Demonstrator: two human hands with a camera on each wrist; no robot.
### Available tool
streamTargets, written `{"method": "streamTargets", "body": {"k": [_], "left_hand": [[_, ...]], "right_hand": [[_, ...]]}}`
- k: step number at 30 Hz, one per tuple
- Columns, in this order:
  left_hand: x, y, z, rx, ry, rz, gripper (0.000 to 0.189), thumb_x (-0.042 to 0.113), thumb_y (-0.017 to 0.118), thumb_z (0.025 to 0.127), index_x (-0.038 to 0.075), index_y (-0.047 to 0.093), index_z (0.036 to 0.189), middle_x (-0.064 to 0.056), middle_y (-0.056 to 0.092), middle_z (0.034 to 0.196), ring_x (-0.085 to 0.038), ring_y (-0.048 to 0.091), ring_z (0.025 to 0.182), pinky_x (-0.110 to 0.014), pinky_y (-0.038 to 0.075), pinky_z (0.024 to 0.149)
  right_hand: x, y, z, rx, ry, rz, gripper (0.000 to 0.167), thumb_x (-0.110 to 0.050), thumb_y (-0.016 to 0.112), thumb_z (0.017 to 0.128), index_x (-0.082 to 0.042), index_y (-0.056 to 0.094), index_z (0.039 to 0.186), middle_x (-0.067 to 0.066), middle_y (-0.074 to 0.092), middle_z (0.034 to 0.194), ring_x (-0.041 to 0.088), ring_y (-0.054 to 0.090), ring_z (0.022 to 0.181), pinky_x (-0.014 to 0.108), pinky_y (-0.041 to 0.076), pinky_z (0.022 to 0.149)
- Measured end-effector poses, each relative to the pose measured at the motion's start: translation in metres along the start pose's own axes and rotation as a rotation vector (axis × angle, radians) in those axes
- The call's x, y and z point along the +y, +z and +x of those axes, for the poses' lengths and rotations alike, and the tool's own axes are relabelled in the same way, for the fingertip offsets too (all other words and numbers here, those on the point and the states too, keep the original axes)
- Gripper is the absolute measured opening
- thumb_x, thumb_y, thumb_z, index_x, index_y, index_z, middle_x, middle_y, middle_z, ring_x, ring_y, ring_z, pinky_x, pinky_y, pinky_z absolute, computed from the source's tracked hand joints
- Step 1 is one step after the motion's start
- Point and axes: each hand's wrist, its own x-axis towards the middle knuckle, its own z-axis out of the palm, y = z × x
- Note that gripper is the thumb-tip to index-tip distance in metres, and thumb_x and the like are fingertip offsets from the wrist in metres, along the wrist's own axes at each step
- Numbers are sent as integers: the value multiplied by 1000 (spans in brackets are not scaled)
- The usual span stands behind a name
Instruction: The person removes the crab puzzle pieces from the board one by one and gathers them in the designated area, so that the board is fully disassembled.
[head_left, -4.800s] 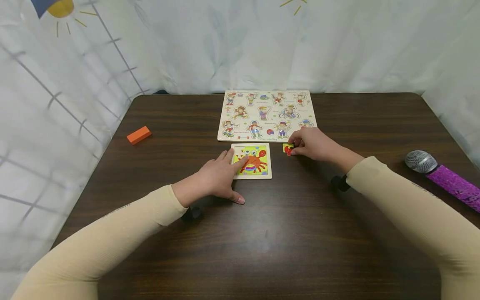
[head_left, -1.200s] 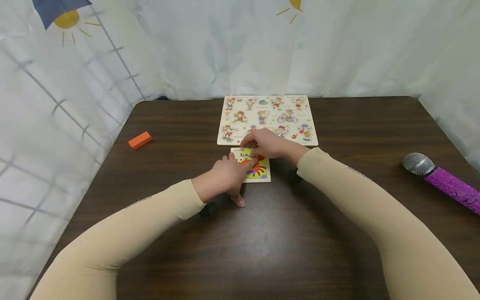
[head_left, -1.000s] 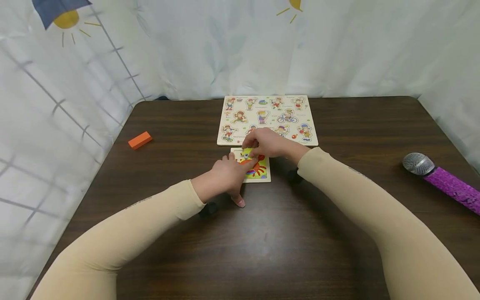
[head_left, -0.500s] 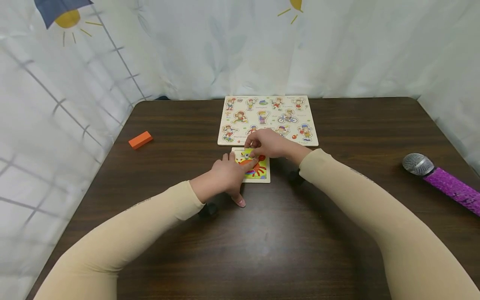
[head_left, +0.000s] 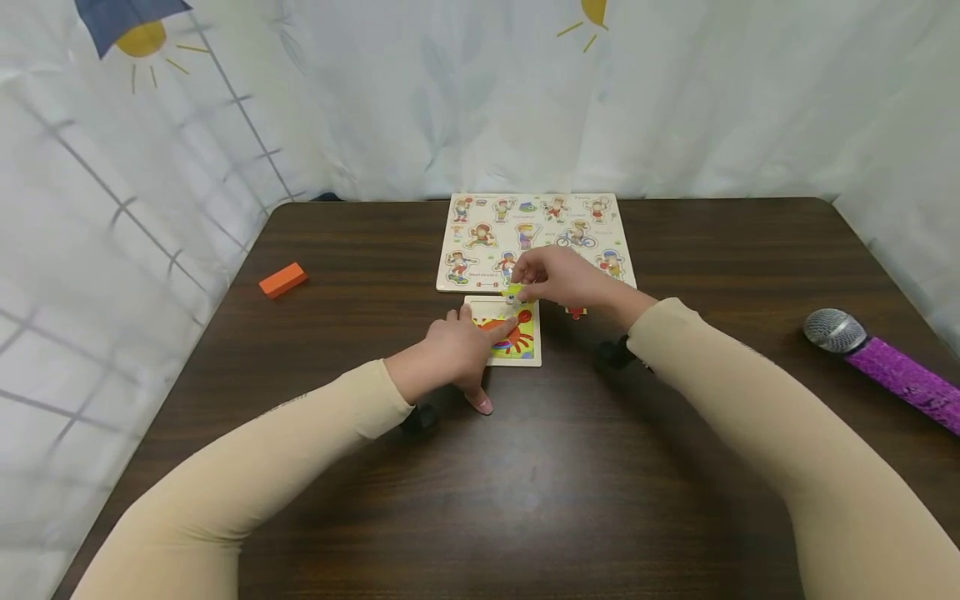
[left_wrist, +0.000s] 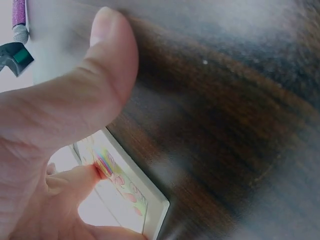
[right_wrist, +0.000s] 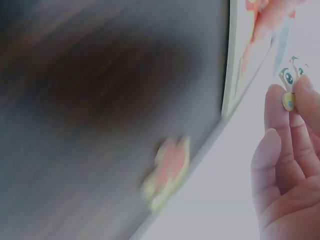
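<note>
A small square crab puzzle [head_left: 516,346] lies on the dark table in the head view. My left hand [head_left: 456,354] rests over its left side with fingers spread, the index finger lying across the crab. Just above the puzzle's top edge, my right hand [head_left: 564,277] pinches a yellow-green puzzle piece [head_left: 514,294] between thumb and fingers. In the right wrist view that puzzle piece [right_wrist: 288,82] shows printed crab eyes. A loose red and yellow puzzle piece [right_wrist: 171,167] lies on the table, partly hidden under my right hand in the head view.
A larger wooden puzzle board [head_left: 491,221] with sports figures lies behind the small puzzle. An orange block [head_left: 282,281] is at the left, and a microphone with a purple handle [head_left: 892,367] at the right. White curtains [head_left: 480,100] hang behind the table [head_left: 525,500].
My right hand has gone from the loose piece to the small puzzle, then lifted the eye piece off it and drawn back up and right. My left hand stays on the puzzle.
</note>
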Motion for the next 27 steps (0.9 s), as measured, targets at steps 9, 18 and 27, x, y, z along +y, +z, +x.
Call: {"method": "streamTargets", "body": {"k": [9,18,27], "left_hand": [[1,0,0,16,-28,-18,134,60,93,56,43,15,163,-32,26,158,-40,42,131,-41,50,89],[0,0,-1,26,-29,-43,134,56,95,57,43,15,163,-33,24,158,-40,40,129,-39,49,87],[0,2,3,19,-10,-56,134,56,94,57,41,15,164,-33,25,157,-42,40,132,-41,50,88]], "right_hand": [[42,-34,-49,98,114,-45,14,-12,74,95,-4,69,106,12,73,99,25,68,91,39,53,81],[69,-44,-79,69,231,-87,20,-16,73,96,-2,72,110,12,72,99,25,62,91,38,50,78],[72,-38,-76,55,204,-158,17,-11,71,95,0,72,108,15,75,102,28,68,94,46,54,85]]}}
